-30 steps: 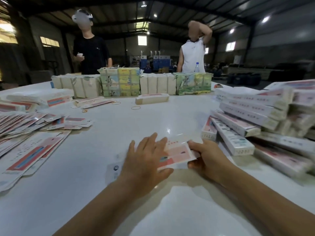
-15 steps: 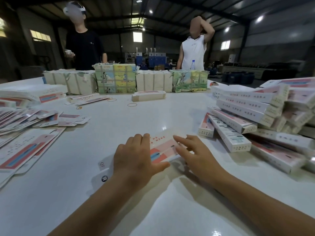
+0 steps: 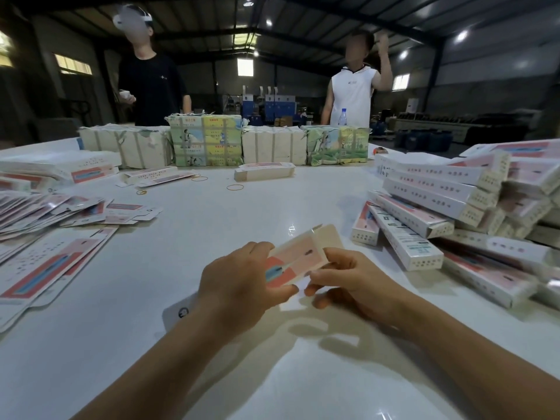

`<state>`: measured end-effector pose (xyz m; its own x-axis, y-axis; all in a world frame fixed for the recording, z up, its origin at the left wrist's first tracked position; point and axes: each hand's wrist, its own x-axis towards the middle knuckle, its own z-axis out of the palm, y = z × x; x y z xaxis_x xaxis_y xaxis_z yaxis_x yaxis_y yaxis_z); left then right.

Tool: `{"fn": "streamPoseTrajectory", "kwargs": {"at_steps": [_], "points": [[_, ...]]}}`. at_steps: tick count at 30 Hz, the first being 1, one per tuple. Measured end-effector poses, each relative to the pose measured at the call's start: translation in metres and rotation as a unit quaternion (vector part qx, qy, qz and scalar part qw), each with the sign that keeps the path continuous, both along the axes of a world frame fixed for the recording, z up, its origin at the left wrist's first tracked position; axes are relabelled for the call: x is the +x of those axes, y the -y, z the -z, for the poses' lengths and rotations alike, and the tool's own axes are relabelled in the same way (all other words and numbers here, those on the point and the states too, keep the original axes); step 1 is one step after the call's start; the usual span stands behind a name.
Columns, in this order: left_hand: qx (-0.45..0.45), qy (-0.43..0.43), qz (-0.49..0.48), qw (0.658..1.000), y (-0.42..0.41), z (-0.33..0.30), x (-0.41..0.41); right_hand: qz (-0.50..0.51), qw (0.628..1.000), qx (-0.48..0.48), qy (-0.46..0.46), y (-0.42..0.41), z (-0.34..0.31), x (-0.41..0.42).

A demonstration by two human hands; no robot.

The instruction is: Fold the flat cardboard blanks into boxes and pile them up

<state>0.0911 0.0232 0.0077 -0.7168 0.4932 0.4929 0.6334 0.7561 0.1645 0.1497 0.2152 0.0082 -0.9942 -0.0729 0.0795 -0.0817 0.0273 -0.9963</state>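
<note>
A pink-and-white cardboard blank (image 3: 298, 256) is held near centre, lifted off the white table (image 3: 194, 237), far end tilted up. It is gripped by the left hand (image 3: 242, 283), fingers curled over the top edge w/ thumb underneath, and pinched at its near right edge by the right hand (image 3: 348, 280). Folded boxes (image 3: 439, 204) are piled at right. Flat blanks (image 3: 51, 262) are spread at left. Strapped bundles (image 3: 206, 140) are lined up along the far edge.

White table (image 3: 212, 231): blanks (image 3: 54, 262), boxes (image 3: 430, 207)
</note>
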Motion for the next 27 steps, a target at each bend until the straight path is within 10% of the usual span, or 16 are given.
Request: {"fn": "streamPoseTrajectory", "kwargs": {"at_steps": [20, 27], "points": [[0.052, 0.19, 0.031, 0.98, 0.015, -0.005, -0.017, 0.303, 0.939, 0.095, -0.134, 0.003, 0.009, -0.005], [0.04, 0.176, 0.033, 0.983, 0.011, -0.004, -0.009, 0.251, 0.951, 0.102, -0.148, 0.015, 0.009, -0.004]]}}
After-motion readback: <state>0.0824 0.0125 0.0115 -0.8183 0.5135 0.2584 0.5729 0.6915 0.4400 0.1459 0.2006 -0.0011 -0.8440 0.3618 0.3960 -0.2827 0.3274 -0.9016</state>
